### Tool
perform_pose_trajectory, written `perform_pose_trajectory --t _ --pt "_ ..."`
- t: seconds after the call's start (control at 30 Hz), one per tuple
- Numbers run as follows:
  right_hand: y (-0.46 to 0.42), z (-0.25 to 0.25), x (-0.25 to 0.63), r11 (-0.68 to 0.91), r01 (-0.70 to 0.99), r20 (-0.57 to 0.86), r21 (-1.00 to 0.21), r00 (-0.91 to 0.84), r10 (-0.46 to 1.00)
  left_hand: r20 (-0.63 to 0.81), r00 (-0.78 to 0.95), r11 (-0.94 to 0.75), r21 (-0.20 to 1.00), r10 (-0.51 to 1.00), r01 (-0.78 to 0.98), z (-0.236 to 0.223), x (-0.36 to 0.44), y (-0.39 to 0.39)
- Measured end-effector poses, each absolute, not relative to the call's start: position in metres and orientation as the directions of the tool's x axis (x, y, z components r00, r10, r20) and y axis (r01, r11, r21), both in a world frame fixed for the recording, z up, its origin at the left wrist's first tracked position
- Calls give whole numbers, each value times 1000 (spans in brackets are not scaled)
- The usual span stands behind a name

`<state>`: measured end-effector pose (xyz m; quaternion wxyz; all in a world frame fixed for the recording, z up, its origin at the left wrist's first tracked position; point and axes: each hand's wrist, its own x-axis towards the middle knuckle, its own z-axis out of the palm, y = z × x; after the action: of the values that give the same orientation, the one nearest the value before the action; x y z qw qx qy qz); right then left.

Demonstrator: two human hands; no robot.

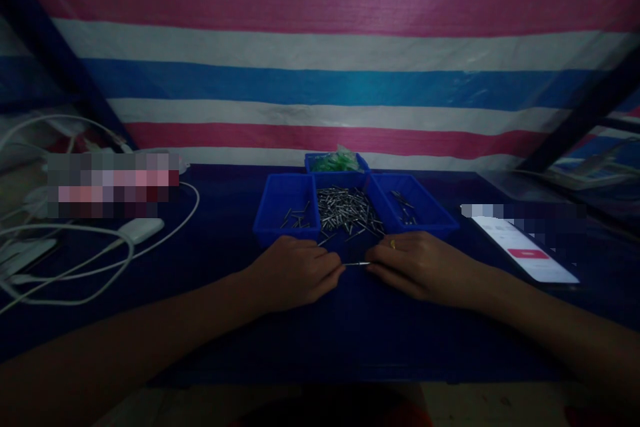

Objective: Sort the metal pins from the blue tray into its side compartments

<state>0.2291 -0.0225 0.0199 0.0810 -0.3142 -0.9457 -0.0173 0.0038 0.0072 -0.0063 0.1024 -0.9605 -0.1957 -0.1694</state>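
Observation:
My left hand (300, 272) and my right hand (417, 263) face each other above the blue table. A thin metal pin (357, 264) spans the gap between them, pinched at one end by each hand. Its right part looks brighter and thicker than its left. Just beyond my hands lies a heap of similar metal pins (347, 209), with a few strays at its near edge. The left blue bin (286, 181) and the right blue bin (417, 193) flank the heap, each with several pins inside. My fingers hide both ends of the held pin.
A back blue bin (309, 161) holds a green item in clear plastic (340, 160). To the right lies a lit phone (525, 250). White cables (197, 203) and a white adapter (143, 230) occupy the left side. A striped sheet (320, 87) hangs behind the table (350, 340).

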Motion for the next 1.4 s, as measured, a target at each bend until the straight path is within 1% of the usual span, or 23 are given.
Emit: perform_pose_trajectory --t 0.17,0.5,0.63,0.8,1.13,1.4 --pt "-24 19 230 795 607 167 -22 -781 601 374 867 -904 -137 331 404 -7 4 7" --pt "-24 17 230 796 605 157 -25 -784 601 380 857 -907 -95 348 410 -5 4 7" --pt "-23 17 231 796 604 151 -25 -785 600 402 854 -909 -108 330 402 -4 4 7" --pt "-23 17 232 775 631 179 -19 -761 624 385 861 -911 -108 332 399 -4 4 6" --pt "-24 18 230 794 608 190 -6 -779 598 403 852 -907 -108 335 407 -5 4 6" --pt "-23 17 231 773 633 181 -27 -758 627 385 861 -910 -107 333 400 -3 4 6"
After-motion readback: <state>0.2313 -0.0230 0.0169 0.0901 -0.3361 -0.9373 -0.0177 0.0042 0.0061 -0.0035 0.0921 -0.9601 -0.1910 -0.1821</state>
